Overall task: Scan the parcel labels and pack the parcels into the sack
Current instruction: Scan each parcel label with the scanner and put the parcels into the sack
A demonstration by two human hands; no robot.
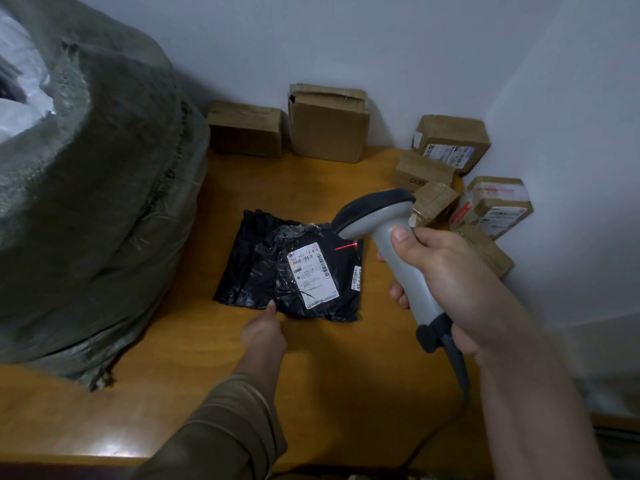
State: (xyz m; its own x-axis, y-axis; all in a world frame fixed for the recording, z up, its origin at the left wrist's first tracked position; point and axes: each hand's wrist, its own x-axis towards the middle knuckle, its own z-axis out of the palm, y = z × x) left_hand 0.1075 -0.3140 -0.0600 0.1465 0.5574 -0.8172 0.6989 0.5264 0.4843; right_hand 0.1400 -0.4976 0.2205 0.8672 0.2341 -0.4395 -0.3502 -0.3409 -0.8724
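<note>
A person's right hand (446,282) grips the handle of a grey barcode scanner (391,244), aimed down at a black plastic parcel (287,268) lying flat on the wooden table (346,375), beside the big green sack (86,202), while the left hand (265,336) touches the parcel's near edge, its fingers hidden from view. The red scan line (346,246) falls on bare black plastic to the right of the white label (313,277), so swinging the beam left onto the barcode while pinning the wrinkled bag flat should give a clean read. The label's top line appears to read "502 602 12 815"; its smaller print is too tiny to read.
</note>
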